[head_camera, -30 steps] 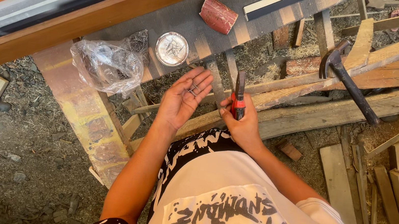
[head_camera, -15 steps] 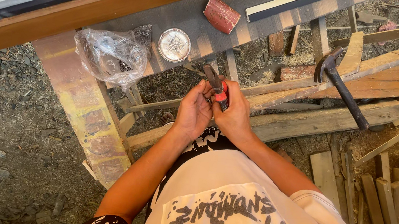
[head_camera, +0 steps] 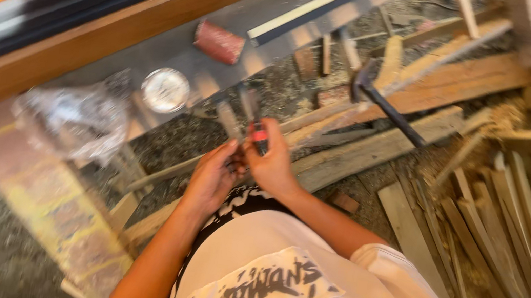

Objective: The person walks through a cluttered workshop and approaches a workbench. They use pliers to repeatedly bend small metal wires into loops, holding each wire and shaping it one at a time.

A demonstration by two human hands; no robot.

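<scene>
My right hand (head_camera: pixel 271 165) is closed around a tool with a red and black handle (head_camera: pixel 257 136), its dark tip pointing up and away from me. My left hand (head_camera: pixel 212 177) is curled right beside it, fingertips meeting the tool near its handle. Blur hides whether these fingers grip the tool or something small. Both hands hover over rough wooden planks (head_camera: pixel 353 155) and gravel, in front of my white printed shirt.
A hammer (head_camera: pixel 386 112) lies on the planks to the right. On a grey metal sill sit a round shiny tin (head_camera: pixel 165 90) and a red cylinder (head_camera: pixel 219 42). A crumpled clear plastic bag (head_camera: pixel 74 120) lies at left. Thin wooden slats (head_camera: pixel 507 235) pile at right.
My left hand, open palm-up a second ago, has closed and joined my right hand at the tool. The view has swung and blurred.
</scene>
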